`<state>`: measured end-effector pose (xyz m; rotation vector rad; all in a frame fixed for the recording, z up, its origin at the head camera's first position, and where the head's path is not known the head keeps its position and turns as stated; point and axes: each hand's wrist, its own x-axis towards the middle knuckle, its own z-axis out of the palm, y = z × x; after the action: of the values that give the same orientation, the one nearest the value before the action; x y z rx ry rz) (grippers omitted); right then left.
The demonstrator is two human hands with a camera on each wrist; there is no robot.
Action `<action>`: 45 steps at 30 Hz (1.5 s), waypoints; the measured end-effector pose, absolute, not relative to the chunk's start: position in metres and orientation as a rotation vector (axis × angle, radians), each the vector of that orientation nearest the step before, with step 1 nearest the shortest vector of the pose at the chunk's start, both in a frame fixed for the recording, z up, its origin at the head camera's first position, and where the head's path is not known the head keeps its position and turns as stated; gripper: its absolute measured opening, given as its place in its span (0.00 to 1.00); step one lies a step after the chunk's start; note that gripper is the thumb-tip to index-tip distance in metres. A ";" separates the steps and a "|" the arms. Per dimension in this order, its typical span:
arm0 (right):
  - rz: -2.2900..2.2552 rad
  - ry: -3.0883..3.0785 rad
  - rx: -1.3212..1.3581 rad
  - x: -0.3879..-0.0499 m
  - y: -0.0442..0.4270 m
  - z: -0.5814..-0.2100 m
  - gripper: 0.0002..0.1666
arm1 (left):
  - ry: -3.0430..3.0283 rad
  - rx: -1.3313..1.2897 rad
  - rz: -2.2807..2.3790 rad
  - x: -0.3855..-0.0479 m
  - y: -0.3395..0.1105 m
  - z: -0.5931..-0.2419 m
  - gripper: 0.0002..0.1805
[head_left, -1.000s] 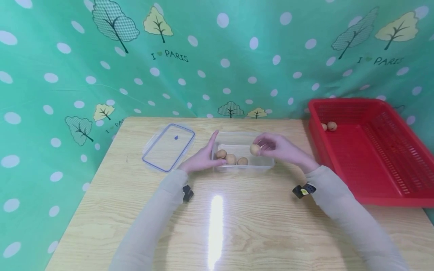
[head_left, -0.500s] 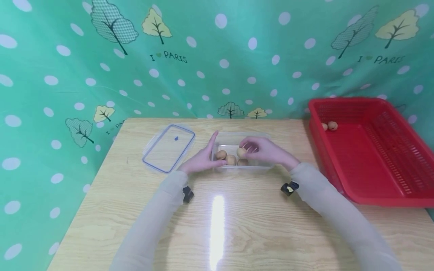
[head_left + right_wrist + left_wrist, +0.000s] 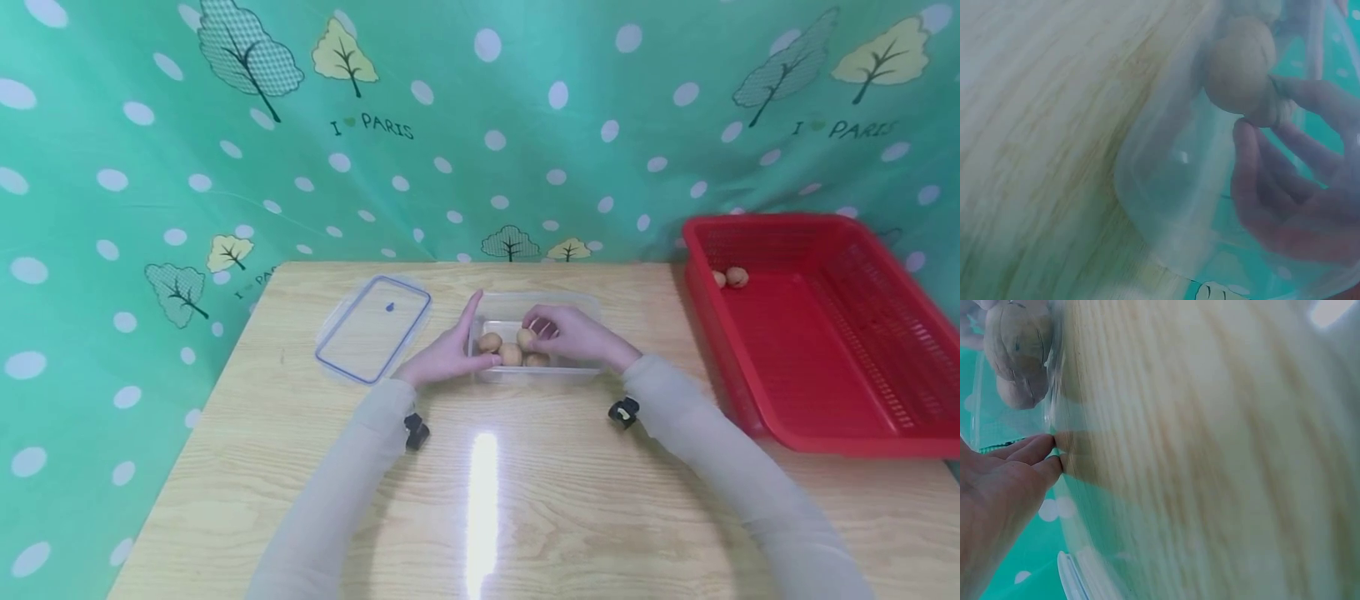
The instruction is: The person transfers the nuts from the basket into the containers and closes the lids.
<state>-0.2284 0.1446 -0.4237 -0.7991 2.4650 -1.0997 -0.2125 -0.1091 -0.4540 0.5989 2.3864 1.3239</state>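
Left of the clear box [image 3: 517, 302] lies a blue-edged lid [image 3: 375, 329]; the left hand [image 3: 446, 354] touches the box's left end, fingers apart; inside sit three walnuts [image 3: 511, 354], a fourth walnut [image 3: 524, 339] pinched by the right hand [image 3: 576, 334]; right of the box, a red basket [image 3: 825, 367]

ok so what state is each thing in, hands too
box: open, upright
lid: off, flat on table
red basket: uncovered
held walnut: pinched by right hand
other walnuts: loose in box and red basket
left hand: spread, at box's end
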 end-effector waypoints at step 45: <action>-1.048 2.310 -0.746 -0.229 0.149 -0.423 0.22 | 2.385 0.566 1.312 -0.214 -0.109 -0.456 0.63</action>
<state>-0.2291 0.1488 -0.4230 -0.7458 2.3101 -1.0481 -0.2140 -0.1091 -0.4555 0.5662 2.3848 1.3118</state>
